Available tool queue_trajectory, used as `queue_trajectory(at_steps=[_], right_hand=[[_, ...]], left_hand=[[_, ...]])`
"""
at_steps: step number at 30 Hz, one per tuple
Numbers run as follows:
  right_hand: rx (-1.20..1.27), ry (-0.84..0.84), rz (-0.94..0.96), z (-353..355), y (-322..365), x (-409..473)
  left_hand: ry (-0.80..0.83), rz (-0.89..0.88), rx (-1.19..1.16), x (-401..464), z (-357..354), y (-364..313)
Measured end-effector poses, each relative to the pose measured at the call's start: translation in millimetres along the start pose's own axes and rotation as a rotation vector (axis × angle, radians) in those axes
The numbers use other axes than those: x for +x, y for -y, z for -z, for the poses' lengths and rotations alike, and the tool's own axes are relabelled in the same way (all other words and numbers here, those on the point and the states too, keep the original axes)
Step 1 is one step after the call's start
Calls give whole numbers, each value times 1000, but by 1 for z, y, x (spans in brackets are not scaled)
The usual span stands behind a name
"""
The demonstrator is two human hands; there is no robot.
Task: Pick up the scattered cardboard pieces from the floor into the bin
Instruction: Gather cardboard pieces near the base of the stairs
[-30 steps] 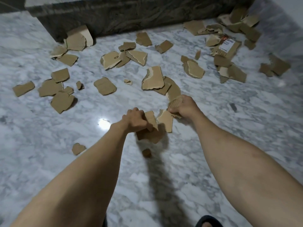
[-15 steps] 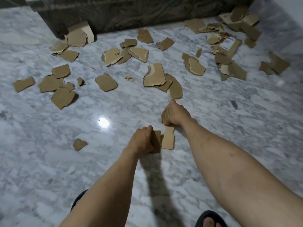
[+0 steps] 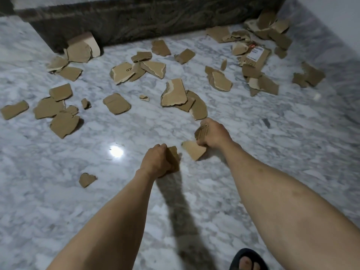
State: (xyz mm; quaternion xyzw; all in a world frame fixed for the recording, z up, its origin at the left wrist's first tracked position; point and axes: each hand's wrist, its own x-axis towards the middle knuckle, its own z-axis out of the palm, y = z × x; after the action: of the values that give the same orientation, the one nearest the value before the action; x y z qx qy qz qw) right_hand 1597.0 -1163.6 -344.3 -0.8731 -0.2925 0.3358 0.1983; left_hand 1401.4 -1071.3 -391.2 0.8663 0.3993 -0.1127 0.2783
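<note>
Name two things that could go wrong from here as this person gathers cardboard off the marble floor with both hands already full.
1. The right hand grips a thick stack plus a loose piece that sticks out below the grip; that piece may slip free.
2. The left hand also holds cardboard, and no bin is in view, so reaching for more pieces, such as the small scrap, could spill what is held.

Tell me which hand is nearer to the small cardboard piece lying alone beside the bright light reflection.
Left. The left hand, gripping cardboard, is just right of the small piece and slightly farther from the camera. The right hand, also holding cardboard, is much farther right and beyond.
</note>
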Motion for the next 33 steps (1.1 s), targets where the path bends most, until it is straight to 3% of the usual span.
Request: queue_trajectory(at_steps=[3, 6, 9, 12, 14, 17, 19, 22, 26, 29, 31, 33], right_hand=[[137, -170, -1, 15, 1, 5], [149, -124, -18, 13, 4, 10], [116, -53, -104, -8, 9, 16], [-2, -44, -121, -39, 17, 16], [-72, -57, -104, -56, 25, 13], [-128, -70, -105, -68, 34, 13], [-161, -72, -101, -69, 39, 12], [-130, -124, -94, -61, 41, 12], [159, -252, -82, -44, 49, 20], [414, -102, -80, -35, 59, 22], [358, 30, -48, -39, 66, 18], [224, 16, 2, -52, 69, 14]], left_hand=[[13, 84, -116, 5, 6, 6], [-3, 169, -243, 3, 16, 18], [-126, 310, -324, -10, 27, 45], [-300, 597, -103, -29, 32, 75], [-279, 851, 5, -38, 35, 84], [-182, 1130, -192, -42, 42, 88], [-152, 1108, -234, -40, 46, 85], [-237, 1053, -306, -33, 47, 80], [-291, 1008, -536, -32, 47, 87], [-307, 952, -641, -32, 47, 88], [-291, 912, -666, -30, 48, 85], [-269, 851, -654, -28, 48, 81]])
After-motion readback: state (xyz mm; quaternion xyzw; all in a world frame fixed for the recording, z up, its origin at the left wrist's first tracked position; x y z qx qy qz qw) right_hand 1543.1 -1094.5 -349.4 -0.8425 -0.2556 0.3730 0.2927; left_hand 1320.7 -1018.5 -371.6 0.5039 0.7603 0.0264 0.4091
